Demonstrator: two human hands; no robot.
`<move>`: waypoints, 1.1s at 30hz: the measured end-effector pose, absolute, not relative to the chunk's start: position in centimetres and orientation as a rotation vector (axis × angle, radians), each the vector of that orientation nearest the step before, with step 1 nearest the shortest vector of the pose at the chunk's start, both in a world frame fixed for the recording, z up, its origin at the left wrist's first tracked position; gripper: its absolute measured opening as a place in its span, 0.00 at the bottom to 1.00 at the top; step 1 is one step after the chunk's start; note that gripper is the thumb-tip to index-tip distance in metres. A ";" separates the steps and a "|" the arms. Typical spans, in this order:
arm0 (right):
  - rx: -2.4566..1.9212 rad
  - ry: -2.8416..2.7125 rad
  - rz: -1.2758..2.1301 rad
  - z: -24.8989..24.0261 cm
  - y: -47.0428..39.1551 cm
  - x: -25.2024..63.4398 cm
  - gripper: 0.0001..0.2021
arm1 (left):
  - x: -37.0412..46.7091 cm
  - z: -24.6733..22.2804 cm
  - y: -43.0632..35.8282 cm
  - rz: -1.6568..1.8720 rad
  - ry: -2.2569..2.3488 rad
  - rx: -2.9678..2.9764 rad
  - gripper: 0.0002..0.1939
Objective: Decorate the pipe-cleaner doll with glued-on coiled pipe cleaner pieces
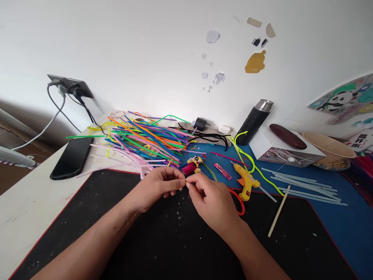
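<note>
My left hand [163,184] and my right hand [211,198] meet fingertip to fingertip above the black mat [175,249]. Both are closed in a pinch around something tiny and yellowish, too small to name. Just behind the fingertips lies a small doll [192,165] with a magenta body, yellow head and blue top, partly hidden by my hands. Red-handled scissors [241,208] show beside my right hand, their blades out of sight beneath it. A yellow hot glue gun [246,182] lies to the right, with a clear glue stick at its back.
Many coloured pipe cleaners [148,136] are heaped at the back left, near a black phone [72,157]. Clear glue sticks [309,188] and a wooden stick [279,212] lie right. A black flask [255,122] and a tissue box [287,146] stand behind. White scraps dot the mat.
</note>
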State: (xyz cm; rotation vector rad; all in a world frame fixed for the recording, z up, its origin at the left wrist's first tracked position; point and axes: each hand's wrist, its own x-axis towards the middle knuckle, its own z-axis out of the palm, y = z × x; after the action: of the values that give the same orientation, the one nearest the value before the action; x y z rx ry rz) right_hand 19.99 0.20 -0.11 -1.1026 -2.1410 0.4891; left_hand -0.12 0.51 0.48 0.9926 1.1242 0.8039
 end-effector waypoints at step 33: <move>-1.100 -2.158 0.466 -0.2 0.0 19.8 0.06 | 0.1 0.3 0.3 0.849 1.128 0.940 0.20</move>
State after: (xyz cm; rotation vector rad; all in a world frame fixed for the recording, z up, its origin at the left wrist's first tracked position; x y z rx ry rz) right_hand 19.83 0.04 -0.15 -1.0997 -2.1584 0.4660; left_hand 0.09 0.34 0.30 0.9396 1.1276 0.8487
